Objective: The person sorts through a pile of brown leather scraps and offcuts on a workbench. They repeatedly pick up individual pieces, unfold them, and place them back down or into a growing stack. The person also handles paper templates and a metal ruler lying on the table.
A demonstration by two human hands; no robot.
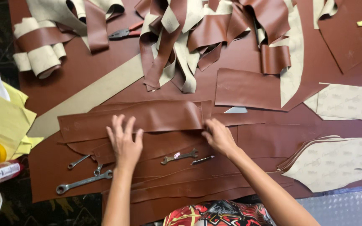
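The brown leather strip (133, 119) runs left-right; left hand (124, 140) lies spread flat on its lower edge; right hand (218, 136) pinches its right end.

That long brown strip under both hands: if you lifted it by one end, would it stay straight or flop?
The brown strip would probably droop: similar strips at the far side curl and fold over themselves. It looks thin and light, lying flat on the layered sheets. Its glossy face may slide easily; the left hand presses flat on it while the right hand pinches its edge.
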